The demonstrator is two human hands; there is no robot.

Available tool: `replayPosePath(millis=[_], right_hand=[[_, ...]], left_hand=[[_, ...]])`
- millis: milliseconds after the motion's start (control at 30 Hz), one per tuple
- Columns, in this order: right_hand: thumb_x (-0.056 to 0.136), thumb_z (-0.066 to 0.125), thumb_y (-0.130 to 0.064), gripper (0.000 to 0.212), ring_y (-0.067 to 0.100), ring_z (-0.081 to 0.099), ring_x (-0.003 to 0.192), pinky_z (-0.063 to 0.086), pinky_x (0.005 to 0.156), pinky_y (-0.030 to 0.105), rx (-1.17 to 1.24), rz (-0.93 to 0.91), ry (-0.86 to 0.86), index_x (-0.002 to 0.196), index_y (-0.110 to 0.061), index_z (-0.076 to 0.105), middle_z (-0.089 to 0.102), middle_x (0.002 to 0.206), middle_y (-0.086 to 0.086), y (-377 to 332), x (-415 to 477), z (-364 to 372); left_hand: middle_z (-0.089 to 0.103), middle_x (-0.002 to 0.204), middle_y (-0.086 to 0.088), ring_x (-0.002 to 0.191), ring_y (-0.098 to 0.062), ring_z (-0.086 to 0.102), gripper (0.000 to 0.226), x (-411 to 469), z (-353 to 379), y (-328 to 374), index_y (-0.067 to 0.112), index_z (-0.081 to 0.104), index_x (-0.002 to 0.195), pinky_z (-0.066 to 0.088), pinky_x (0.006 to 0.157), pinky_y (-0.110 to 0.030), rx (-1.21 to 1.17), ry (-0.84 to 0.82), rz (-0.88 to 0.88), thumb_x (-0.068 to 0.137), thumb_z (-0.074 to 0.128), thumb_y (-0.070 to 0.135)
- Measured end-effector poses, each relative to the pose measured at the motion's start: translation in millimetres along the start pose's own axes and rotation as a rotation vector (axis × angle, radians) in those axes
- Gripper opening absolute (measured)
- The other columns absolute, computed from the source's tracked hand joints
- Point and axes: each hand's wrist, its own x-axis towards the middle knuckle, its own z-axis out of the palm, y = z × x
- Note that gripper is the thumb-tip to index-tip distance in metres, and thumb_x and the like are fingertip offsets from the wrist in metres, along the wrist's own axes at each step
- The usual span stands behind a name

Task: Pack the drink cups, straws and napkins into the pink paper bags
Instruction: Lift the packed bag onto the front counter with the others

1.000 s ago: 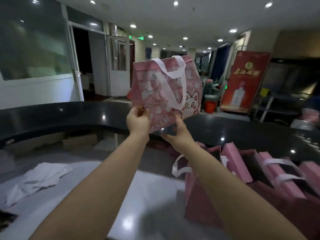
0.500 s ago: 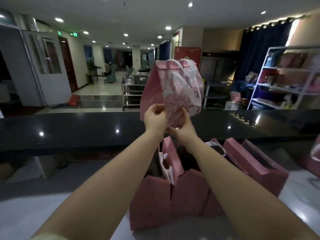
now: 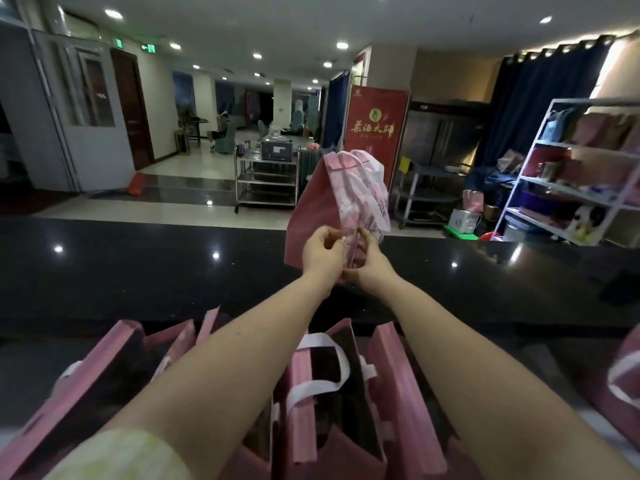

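- One wide-angle view from the person's head — facing forward, nearly level, across the black counter (image 3: 138, 271) into the room.
- The raised pink bag (image 3: 311, 209) sits mid-frame at arm's length; open pink bags (image 3: 398, 393) close below.

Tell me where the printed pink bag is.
The printed pink bag is mid-frame in the head view, gripped by the left hand and right hand above the black counter, before the red banner.
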Motion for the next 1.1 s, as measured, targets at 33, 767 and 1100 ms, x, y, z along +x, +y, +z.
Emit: replayPosePath(millis=[33, 767, 1100], right_hand=[[0.079, 0.072, 0.006, 0.103, 0.011, 0.048, 0.115, 0.048, 0.090, 0.026, 0.003, 0.009, -0.007, 0.155, -0.024, 0.010, 0.045, 0.142, 0.002, 9, 9, -9], [0.071, 0.074, -0.023, 0.052, 0.024, 0.051, 0.110, 0.048, 0.093, 0.042, -0.143, -0.054, 0.402, 0.115, -0.026, 0.047, 0.043, 0.121, 0.001, 74, 106, -34], [0.072, 0.075, -0.030, 0.029, 0.021, 0.061, 0.084, 0.052, 0.066, 0.033, -0.133, -0.028, 0.404, 0.082, -0.040, 0.050, 0.059, 0.099, 0.003, 94, 117, -44]], left_hand=[[0.067, 0.083, -0.001, 0.078, -0.021, 0.068, 0.019, 6, 15, -7, 0.025, 0.059, 0.077, 0.059, 0.055, -0.041, 0.025, 0.005, -0.001, 0.093, 0.060, 0.015], [0.064, 0.105, 0.005, 0.093, -0.014, 0.064, 0.061, 110, 32, -81, 0.042, 0.051, 0.105, 0.055, 0.085, -0.039, 0.482, 0.061, 0.071, 0.053, 0.082, 0.041], [0.060, 0.085, 0.004, 0.067, -0.009, 0.054, 0.042, 113, 34, -94, 0.026, 0.055, 0.093, 0.045, 0.059, -0.022, 0.471, -0.002, 0.086, 0.067, 0.088, 0.028]])
